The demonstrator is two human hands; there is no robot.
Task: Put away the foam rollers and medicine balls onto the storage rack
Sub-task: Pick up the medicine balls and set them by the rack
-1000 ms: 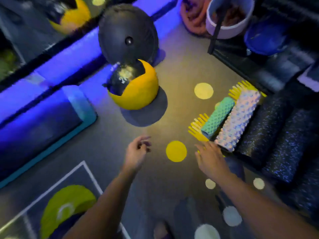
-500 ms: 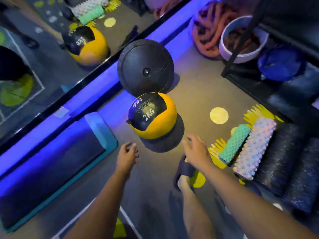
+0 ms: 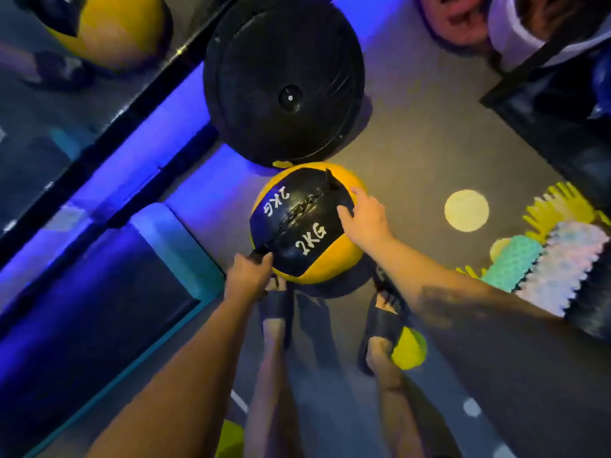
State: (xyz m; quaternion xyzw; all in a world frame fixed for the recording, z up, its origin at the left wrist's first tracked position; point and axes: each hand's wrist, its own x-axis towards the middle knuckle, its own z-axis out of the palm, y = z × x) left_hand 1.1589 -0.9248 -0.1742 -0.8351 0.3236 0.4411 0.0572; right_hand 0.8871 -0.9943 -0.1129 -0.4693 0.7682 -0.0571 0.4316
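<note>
Bucket: white bucket point(image 3: 510, 41) way up at 1 o'clock from the medicine ball point(image 3: 334, 259). There's brownish stuff inside, too blurry to say what.
Next to the bucket: a reddish coil point(image 3: 453, 14), rope or hose, just beside it on the floor.
Writing: "2KG" in white on the ball's black panel, twice. One reads the right way up, the other is upside down on the far side of the seam. No other text I can make out.
Medicine ball: yellow and black, sitting on the grey floor point(image 3: 413, 133) dead centre, right in front of the person's sandalled feet.
Big black ball point(image 3: 284, 81): at 12 o'clock from the yellow one. They overlap from this angle, so I can't tell if they touch.
Left hand point(image 3: 248, 276): at 7 o'clock on the ball, fingers curled round a little black tab sticking out of the panel.
Right hand point(image 3: 365, 219): at 3 o'clock on the ball, palm and spread fingers laid on it, not wrapped round anything.
Foam rollers: teal roller point(image 3: 510, 262) and pale knobbly roller point(image 3: 562, 262) side by side at 4 o'clock, a dark roller point(image 3: 591, 312) past them at the frame edge.
Rack: black rack frame point(image 3: 529, 133) at 2 o'clock.
Mat: blue mat point(image 3: 99, 309) with a teal edge at 8 o'clock.
Mirror point(image 3: 49, 127): at 10 o'clock, showing a yellow ball's reflection.
</note>
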